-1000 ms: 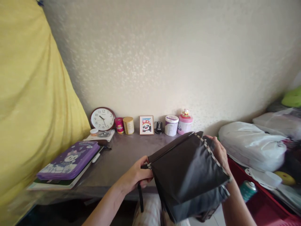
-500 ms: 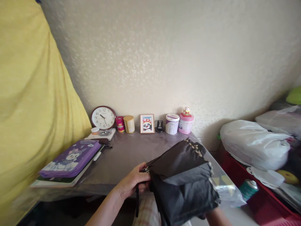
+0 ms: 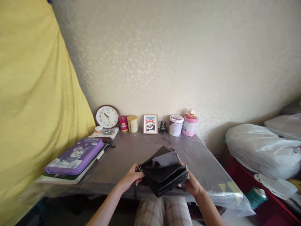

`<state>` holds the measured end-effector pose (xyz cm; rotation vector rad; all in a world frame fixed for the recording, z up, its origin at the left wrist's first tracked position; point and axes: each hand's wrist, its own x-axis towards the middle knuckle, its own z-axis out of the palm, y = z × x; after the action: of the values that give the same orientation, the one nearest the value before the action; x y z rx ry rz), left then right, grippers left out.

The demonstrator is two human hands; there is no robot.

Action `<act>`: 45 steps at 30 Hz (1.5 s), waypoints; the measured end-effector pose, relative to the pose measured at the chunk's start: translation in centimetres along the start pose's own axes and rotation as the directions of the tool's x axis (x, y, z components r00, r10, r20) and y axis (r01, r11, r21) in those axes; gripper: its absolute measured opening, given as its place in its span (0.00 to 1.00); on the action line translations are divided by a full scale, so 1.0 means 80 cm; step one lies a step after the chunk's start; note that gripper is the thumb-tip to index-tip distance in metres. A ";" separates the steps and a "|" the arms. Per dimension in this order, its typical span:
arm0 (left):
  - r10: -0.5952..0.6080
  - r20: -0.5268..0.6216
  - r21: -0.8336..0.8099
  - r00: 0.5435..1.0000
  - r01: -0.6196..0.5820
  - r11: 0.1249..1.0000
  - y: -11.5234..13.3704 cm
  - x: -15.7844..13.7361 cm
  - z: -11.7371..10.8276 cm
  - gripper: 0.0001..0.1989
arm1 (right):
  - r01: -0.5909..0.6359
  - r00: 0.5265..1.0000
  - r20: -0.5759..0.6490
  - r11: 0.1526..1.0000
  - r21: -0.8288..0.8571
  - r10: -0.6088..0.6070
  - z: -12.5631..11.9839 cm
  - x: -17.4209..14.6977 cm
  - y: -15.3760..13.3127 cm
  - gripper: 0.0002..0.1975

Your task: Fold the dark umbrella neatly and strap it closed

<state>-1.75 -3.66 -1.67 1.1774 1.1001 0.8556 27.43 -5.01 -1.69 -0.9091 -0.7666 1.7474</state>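
A black folding umbrella (image 3: pixel 162 171), collapsed with its fabric in loose folds, is held level over the table's front edge. My left hand (image 3: pixel 133 177) is closed around its handle end, and a dark strap hangs below those fingers. At the other end, my right hand (image 3: pixel 191 183) grips the fabric edge beside the light-coloured rib tips; part of its fingers is hidden behind the cloth. Beneath the umbrella is the table (image 3: pixel 124 150) under a clear plastic cover.
Along the wall stand a clock (image 3: pixel 107 116), tins, a framed panda picture (image 3: pixel 150 124) and lidded tubs (image 3: pixel 176 125). A purple case (image 3: pixel 75 157) lies on books at left. Right of the table are a spray can (image 3: pixel 256 197) and white bags (image 3: pixel 261 147) in a red container.
The umbrella has moved lower and looks more gathered, its folds narrower. My right hand, mostly hidden before, has come up into view at the rib-tip end. The view has shifted slightly.
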 end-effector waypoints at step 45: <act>0.465 -0.112 0.842 0.878 -0.165 0.514 0.004 -0.039 -0.007 0.11 | 0.414 0.874 0.031 0.710 -0.570 -0.485 0.068 0.036 -0.101 0.18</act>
<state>-3.12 -6.34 -0.72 2.1432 1.6826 0.8513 25.95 -0.19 7.14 -1.0847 -1.3410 1.0218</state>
